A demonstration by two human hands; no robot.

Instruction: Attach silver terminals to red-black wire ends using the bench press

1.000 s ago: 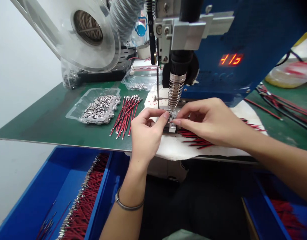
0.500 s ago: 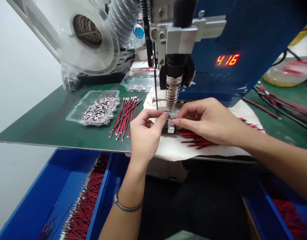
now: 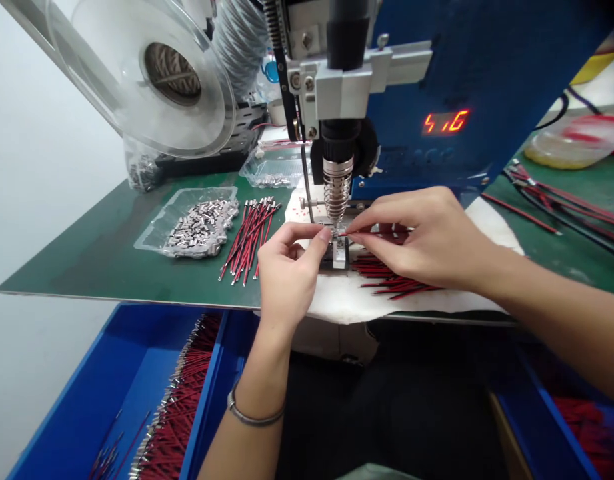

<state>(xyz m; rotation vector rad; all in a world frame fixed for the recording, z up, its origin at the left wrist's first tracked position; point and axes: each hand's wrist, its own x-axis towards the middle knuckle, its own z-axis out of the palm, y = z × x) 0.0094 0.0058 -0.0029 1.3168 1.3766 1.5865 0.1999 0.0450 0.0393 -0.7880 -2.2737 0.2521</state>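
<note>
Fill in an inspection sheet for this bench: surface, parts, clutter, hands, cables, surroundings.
Surface: green table, white sheet on it.
Parts: clear tray of metal pieces; wire bundle beside it; loose wires on the sheet.
Clutter: clear tub, back right.
Hands: right hand pinches a red wire; left hand near the metal spring, grip unclear.
Cables: black and red cables, right side.
Surroundings: blue machine, display lit; blue bin below, holding wires.
</note>
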